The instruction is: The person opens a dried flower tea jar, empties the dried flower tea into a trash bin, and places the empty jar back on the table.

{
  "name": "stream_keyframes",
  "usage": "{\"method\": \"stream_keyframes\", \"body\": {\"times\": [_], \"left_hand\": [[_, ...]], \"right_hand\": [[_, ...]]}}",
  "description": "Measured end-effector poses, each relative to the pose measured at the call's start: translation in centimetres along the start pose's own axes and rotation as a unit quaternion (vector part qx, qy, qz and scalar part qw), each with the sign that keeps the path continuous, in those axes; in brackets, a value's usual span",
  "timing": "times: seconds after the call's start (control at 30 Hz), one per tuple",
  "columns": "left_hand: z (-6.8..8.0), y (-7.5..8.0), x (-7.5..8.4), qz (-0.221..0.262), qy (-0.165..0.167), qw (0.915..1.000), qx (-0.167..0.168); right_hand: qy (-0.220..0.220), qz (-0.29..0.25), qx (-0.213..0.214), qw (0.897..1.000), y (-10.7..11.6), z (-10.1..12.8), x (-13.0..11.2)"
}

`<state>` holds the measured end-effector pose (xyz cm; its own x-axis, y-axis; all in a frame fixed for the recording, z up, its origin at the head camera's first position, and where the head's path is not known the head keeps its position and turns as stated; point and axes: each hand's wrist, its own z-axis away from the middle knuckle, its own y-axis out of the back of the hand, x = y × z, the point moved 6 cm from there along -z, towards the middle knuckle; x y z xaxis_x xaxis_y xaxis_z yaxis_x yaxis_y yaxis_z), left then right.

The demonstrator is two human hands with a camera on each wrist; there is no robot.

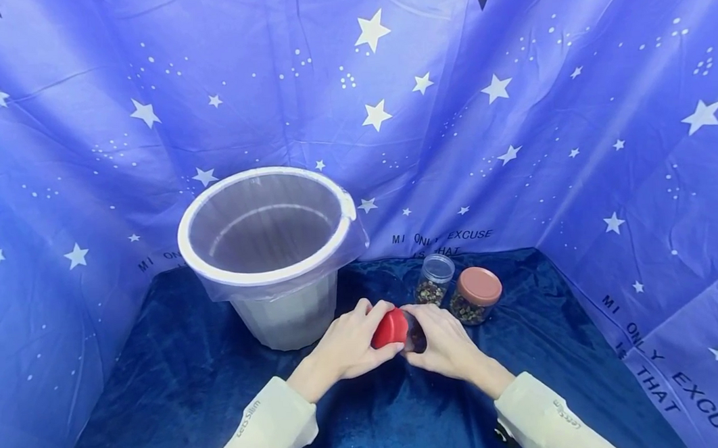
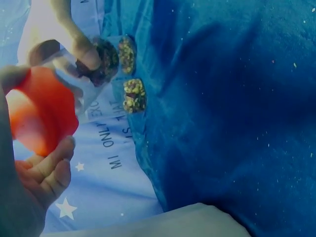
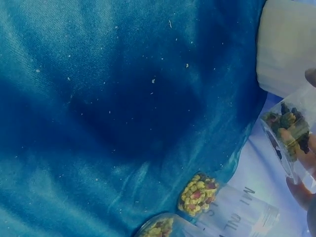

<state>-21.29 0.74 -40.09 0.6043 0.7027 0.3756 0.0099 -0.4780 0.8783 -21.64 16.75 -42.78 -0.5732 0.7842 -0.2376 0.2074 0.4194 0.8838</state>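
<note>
In the head view my left hand grips a red lid, fingers over the top edge and thumb below. Against it, my right hand holds a clear plastic jar tilted on its side, its mouth end toward the lid. Dark dried pieces fill the bottom of this jar in the right wrist view. From the left wrist the lid overlaps the jar's mouth; I cannot tell whether it is threaded on. Just beyond my right hand stands a lidless clear jar with mixed dried bits.
A pink-lidded jar of similar bits stands at the right. Left of the hands is a large pale bucket lined with a clear plastic bag. Dark blue velvet cloth covers the table, with small crumbs on it. Starry curtains hang around it.
</note>
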Motion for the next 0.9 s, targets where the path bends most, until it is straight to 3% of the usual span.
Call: {"method": "stream_keyframes", "body": {"times": [0.2, 0.37, 0.63, 0.9], "left_hand": [[-0.1, -0.2, 0.0, 0.007, 0.043, 0.999, 0.007], [-0.3, -0.3, -0.5, 0.057, 0.104, 0.9929, 0.004], [-0.3, -0.4, -1.4, 0.178, 0.214, 0.9606, -0.005], [0.1, -1.0, -1.8, 0.225, 0.219, 0.9456, -0.085]], "right_hand": [[0.009, -0.008, 0.011, 1.0, 0.0, 0.0, -0.2], [0.006, -0.008, 0.014, 1.0, 0.1, 0.1, -0.3], [-0.007, -0.007, 0.011, 1.0, 0.1, -0.1, -0.4], [-0.013, 0.001, -0.014, 1.0, -0.2, -0.2, -0.1]]}}
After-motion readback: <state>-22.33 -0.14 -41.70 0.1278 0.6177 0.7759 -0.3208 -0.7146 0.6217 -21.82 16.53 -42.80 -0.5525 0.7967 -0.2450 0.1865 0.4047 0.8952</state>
